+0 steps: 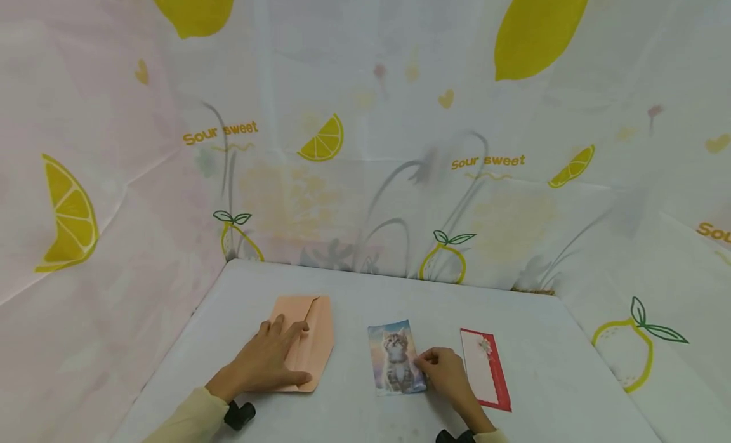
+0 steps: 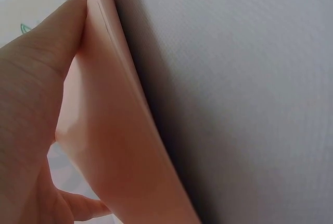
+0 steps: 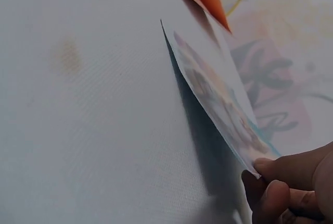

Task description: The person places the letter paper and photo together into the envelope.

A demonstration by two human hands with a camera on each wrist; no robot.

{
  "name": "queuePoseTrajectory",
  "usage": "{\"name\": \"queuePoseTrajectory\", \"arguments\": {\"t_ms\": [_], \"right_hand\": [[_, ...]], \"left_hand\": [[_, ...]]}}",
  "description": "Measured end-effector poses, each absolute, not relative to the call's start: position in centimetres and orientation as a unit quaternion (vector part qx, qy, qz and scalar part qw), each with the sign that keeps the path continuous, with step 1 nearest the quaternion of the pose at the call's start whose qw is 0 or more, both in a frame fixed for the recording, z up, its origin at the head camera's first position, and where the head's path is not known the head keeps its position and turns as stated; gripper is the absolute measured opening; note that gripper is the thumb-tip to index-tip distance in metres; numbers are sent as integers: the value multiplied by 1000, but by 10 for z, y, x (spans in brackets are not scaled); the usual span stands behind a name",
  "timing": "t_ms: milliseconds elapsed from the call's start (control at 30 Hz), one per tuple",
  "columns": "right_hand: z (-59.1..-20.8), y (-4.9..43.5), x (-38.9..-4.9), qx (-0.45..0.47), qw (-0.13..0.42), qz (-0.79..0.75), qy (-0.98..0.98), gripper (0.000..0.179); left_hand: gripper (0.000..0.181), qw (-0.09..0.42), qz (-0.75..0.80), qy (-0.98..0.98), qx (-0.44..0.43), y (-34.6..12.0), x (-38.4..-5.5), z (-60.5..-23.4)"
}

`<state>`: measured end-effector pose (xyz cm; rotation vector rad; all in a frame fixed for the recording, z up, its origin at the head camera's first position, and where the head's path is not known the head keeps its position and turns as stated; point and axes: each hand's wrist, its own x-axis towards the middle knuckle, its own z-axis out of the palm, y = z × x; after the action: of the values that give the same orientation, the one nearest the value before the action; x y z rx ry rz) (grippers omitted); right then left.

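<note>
A peach-coloured envelope (image 1: 321, 348) lies on the left part of the table. My left hand (image 1: 265, 362) rests on it with fingers spread, the thumb near its lower edge. In the left wrist view the thumb presses on the envelope (image 2: 114, 146) close to its edge. Right of the envelope is a picture card of a kitten (image 1: 394, 360). Between thumb and forefinger, my right hand (image 1: 445, 374) pinches the card's right edge. The right wrist view shows the kitten card (image 3: 218, 99) tilted, with a shadow under its raised side.
Just right of my right hand lies a red-bordered white card (image 1: 485, 373) with a flower at its top. The white table (image 1: 354, 290) meets a lemon-printed cloth backdrop (image 1: 365, 195) behind and at both sides.
</note>
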<state>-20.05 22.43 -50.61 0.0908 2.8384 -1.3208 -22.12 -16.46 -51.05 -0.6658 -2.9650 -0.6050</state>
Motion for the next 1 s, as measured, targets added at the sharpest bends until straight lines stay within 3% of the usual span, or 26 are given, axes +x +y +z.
{"name": "queuePoseTrajectory", "arguments": {"t_ms": [1000], "right_hand": [[-505,213,-202,84,-14,-528,845,22]], "left_hand": [[91,20,-191,-958,-214,-164,-221,-509]]}}
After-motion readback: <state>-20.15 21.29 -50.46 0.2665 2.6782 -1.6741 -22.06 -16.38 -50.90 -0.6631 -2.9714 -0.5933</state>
